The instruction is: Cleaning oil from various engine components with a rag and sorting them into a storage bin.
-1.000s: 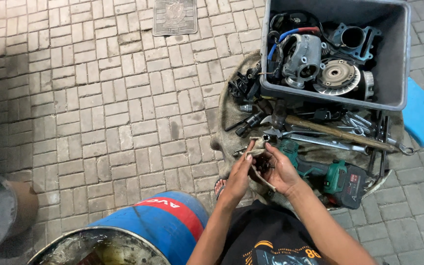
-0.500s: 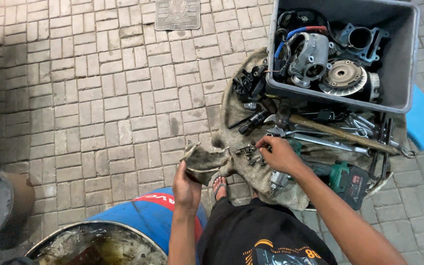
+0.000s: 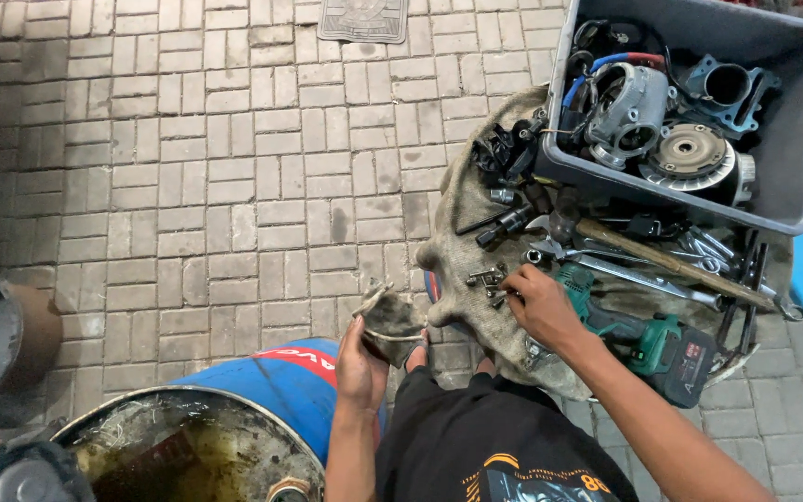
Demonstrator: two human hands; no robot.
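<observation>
brick paving [image 3: 234,186], tools on sackcloth [image 3: 476,204].

Grey bin [image 3: 792,177] holding engine parts; hammer [image 3: 643,251]; green drill [image 3: 648,339]; blue drum [image 3: 281,390].

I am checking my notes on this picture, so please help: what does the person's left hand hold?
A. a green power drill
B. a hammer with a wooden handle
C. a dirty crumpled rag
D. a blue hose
C: the left hand grips a dirty crumpled rag above the blue drum, while the hammer and the green power drill lie untouched on the cloth.
</observation>
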